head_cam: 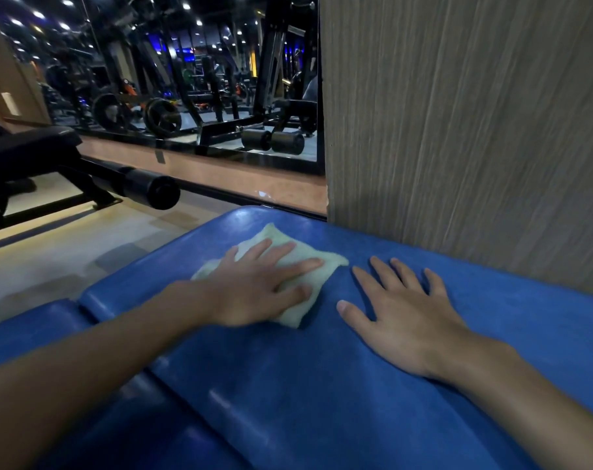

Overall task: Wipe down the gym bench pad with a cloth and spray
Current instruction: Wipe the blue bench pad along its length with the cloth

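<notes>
A blue padded gym bench (322, 385) fills the lower half of the view. A pale green folded cloth (322, 276) lies flat on the pad near its far end. My left hand (257, 286) presses on the cloth with straight, spread fingers, and looks slightly blurred. My right hand (400, 317) rests flat on the bare pad just right of the cloth, fingers spread. No spray bottle is in view.
A wood-grain pillar (464, 130) stands right behind the pad's far right side. A black bench with a roller pad (149, 189) sits on the floor to the left. A wall mirror (186, 79) behind reflects gym machines.
</notes>
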The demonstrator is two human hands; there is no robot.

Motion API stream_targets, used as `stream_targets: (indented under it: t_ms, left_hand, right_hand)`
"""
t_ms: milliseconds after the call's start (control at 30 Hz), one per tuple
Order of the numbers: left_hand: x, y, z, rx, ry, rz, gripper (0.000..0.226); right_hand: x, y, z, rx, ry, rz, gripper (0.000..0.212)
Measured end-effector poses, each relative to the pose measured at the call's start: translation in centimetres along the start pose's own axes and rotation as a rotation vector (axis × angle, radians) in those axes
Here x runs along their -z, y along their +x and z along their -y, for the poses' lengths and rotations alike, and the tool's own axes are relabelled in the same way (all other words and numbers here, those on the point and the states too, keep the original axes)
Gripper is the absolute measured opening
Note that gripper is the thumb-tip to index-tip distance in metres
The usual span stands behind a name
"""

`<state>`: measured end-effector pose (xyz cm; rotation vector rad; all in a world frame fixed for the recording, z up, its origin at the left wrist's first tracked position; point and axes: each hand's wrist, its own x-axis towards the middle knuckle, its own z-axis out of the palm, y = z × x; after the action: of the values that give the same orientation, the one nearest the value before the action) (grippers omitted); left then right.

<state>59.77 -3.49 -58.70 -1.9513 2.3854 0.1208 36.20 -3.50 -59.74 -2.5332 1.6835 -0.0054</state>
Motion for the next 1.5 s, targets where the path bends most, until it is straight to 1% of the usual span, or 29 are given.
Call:
stream_targets:
  t_ms: [100,167,233,300,400,500,667,767,833,933,1067,1167,1233,1367,1500]
  left_hand:
    - [0.4,6.6,0.0,0.025,0.018,-0.046,0.049]
    - [0.9,9.6,0.1,0.036,0.002,-0.020,0.050]
    - [1.1,10.9,0.2,0.039,-0.005,0.017,0.052]
    - [1.1,10.5,0.2,0.041,-0.012,0.018,0.052]
    - [0.6,7.1,0.5,0.040,0.006,-0.004,0.050]
    - [0.0,1.0,1.6,-0.003,0.026,0.012,0.050]
    - [0.0,-9.8,1.8,-0.029,0.084,0.040,0.059]
    - [0.1,-11.7,1.6,0.001,0.060,0.078,0.059]
    - [0.2,-10.5,1.7,0.012,0.049,0.077,0.062]
    - [0.2,-6.3,2.1,0.007,0.051,0.054,0.068]
    - [0.1,2.2,2.7,0.027,0.048,0.002,0.049]
    - [0.4,8.4,3.0,0.048,0.039,-0.012,0.052]
    - [1.1,11.1,2.9,0.072,0.019,0.015,0.052]
    - [1.4,11.8,2.8,0.073,0.005,0.033,0.050]
    - [0.7,6.9,3.2,0.051,0.020,0.027,0.050]
  right_hand:
    - [-0.1,0.0,0.1,0.004,-0.005,-0.004,0.076]
    - [-0.1,0.0,0.0,0.003,-0.005,-0.006,0.078]
    - [-0.1,-0.1,-0.1,0.002,-0.003,-0.009,0.079]
    - [-0.1,-0.1,-0.1,0.006,0.000,-0.012,0.079]
    - [0.0,-0.1,-0.1,0.002,0.011,-0.009,0.079]
    - [0.1,-0.3,0.0,0.000,0.021,-0.004,0.078]
    - [0.1,-0.4,0.2,-0.006,0.021,-0.004,0.077]
    - [0.1,-0.4,0.3,-0.005,0.014,-0.003,0.077]
    - [0.1,-0.4,0.4,-0.005,0.007,-0.005,0.076]
    - [0.0,-0.3,0.4,-0.003,0.002,-0.011,0.075]
    - [-0.1,-0.3,0.2,0.001,0.007,-0.010,0.075]
    - [0.0,-0.3,0.2,0.006,0.003,-0.007,0.075]
    - [0.0,-0.3,0.1,0.008,0.007,-0.014,0.075]
    - [-0.1,-0.2,-0.1,0.010,0.010,-0.009,0.077]
    - [-0.1,-0.1,-0.1,0.007,0.016,-0.006,0.078]
